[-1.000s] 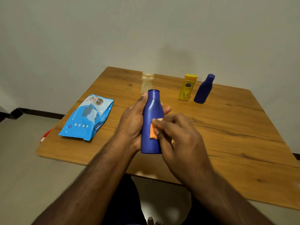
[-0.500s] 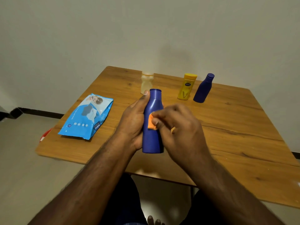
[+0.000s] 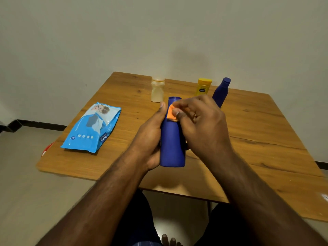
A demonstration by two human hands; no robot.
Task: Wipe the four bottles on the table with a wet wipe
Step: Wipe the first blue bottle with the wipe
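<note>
Steadying big blue bottle [image 3: 172, 148] upright, left hand [image 3: 150, 137] grips its side so right hand [image 3: 200, 121] fingers [image 3: 177, 113], pinching orange wipe [image 3: 170, 114], rub neck.

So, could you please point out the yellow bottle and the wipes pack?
yellow bottle [image 3: 202, 89]: head view, on its front label.
wipes pack [image 3: 92, 128]: head view, middle of its blue face.

Wipes pack [image 3: 92, 127] left of bottles [image 3: 157, 89].
</note>
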